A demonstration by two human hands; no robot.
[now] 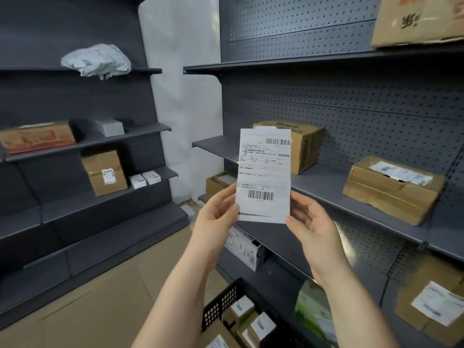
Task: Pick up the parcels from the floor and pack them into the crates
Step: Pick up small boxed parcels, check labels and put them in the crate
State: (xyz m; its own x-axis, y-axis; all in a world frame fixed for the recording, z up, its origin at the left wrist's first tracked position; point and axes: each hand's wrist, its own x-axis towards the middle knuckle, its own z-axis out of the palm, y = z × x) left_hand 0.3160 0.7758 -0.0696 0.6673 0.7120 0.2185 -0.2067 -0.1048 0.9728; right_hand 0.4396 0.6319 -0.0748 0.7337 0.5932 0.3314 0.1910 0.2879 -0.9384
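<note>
A white parcel (264,172) is pinched upright at its lower corners by the fingers (232,209) of the left hand (216,219) and the right hand (312,234). A black crate (227,301) holding boxes (242,307) is seen below the fingers.

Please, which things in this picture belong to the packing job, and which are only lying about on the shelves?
Belong to the job:
- white labelled parcel, held by the left hand and the right hand
- black crate with small parcels inside

Just lying about:
- cardboard boxes on the shelves
- grey plastic bag, upper left
- two small white boxes
</note>
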